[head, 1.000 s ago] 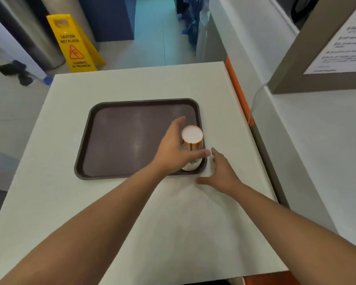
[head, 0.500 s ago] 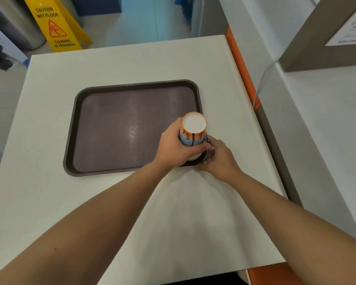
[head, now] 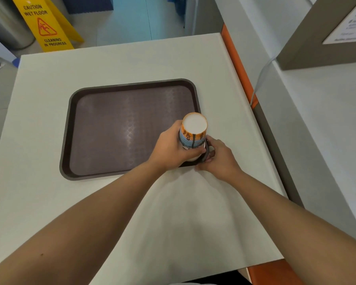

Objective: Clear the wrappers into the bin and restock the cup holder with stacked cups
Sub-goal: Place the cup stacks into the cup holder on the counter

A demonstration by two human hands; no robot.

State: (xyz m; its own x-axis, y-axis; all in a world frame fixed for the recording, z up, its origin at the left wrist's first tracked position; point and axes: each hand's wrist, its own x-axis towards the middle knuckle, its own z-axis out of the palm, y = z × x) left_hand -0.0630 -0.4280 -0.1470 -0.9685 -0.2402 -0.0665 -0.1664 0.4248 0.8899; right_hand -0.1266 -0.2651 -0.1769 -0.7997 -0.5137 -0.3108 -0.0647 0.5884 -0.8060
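Observation:
An upside-down stack of paper cups [head: 193, 132], orange and blue with a white base on top, stands at the near right corner of a dark brown tray [head: 119, 128]. My left hand [head: 171, 146] is wrapped around the stack's side. My right hand [head: 216, 157] pinches the tray's near right corner rim, just right of the cups. The tray lies on a white table [head: 132, 212]. No wrappers, bin or cup holder are in view.
A yellow wet-floor sign [head: 45, 25] stands on the floor beyond the table's far left corner. A white counter [head: 321, 140] with an orange edge runs along the right, and a brown framed notice board [head: 337, 33] sits on it.
My left hand closed around the cup stack. My right hand moved from flat on the table to the tray's near right corner and gripped its rim. The camera view shifted slightly.

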